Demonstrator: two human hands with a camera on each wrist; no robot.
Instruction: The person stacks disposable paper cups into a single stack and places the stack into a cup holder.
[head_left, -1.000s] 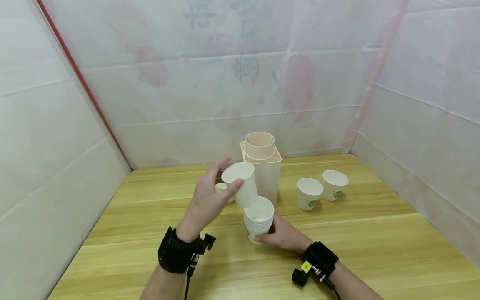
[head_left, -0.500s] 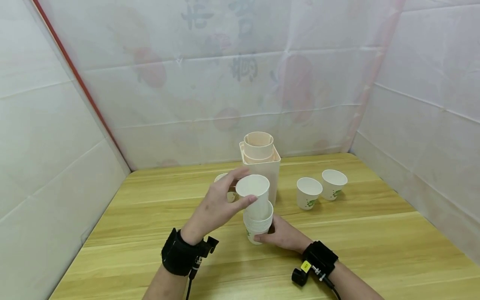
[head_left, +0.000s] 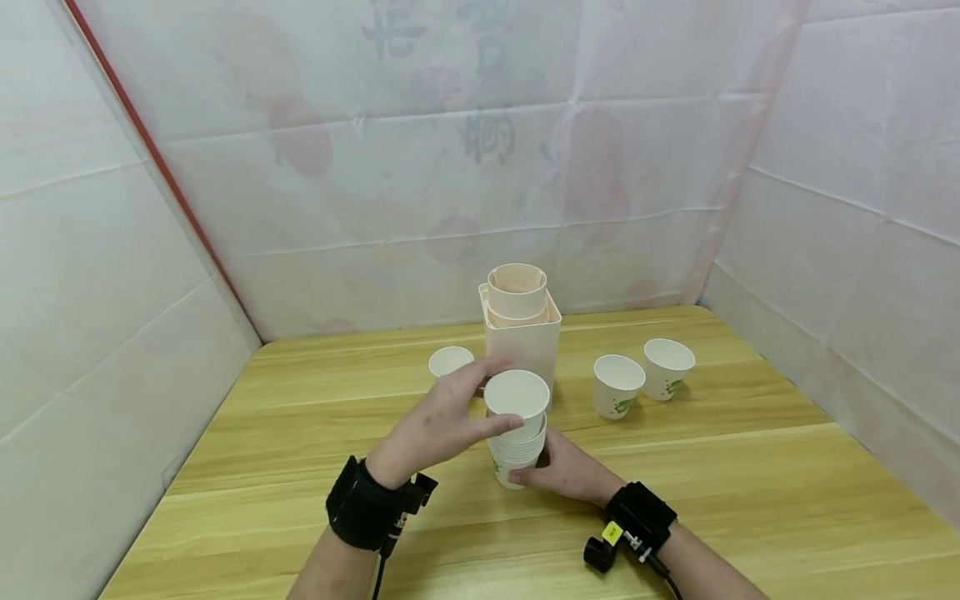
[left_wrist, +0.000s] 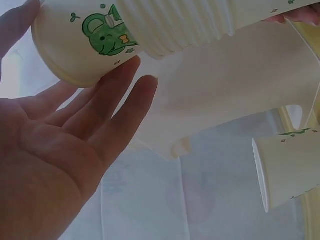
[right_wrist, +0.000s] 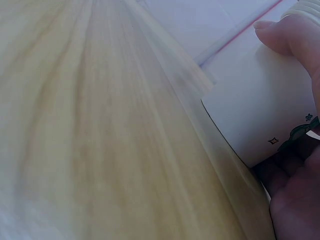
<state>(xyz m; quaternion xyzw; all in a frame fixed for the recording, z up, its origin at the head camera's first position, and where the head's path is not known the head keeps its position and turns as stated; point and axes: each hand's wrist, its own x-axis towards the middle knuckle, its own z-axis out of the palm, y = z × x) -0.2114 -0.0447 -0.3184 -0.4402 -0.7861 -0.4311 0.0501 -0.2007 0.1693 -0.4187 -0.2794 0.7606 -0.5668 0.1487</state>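
In the head view my left hand (head_left: 438,421) holds a white paper cup (head_left: 516,393) by its upper wall, thumb in front and fingers behind. The cup's lower part sits inside a stack of nested paper cups (head_left: 513,452), and its rim stands above theirs. A green cartoon animal shows on this cup (left_wrist: 65,45) in the left wrist view. My right hand (head_left: 573,471) grips the stack low on its right side. Up close in the right wrist view, thumb and fingers wrap the bottom cup (right_wrist: 260,95), whose base is at the wooden table (right_wrist: 125,130).
Just behind the stack stands a cream square container (head_left: 536,346) with a round tube (head_left: 517,292) in its top. To its left is a single paper cup (head_left: 450,360). Two more, a nearer cup (head_left: 618,390) and a farther cup (head_left: 669,371), stand at the right.
My left hand has moved right and down, carrying the cup from above the stack into its top. My right hand keeps its grip on the stack.
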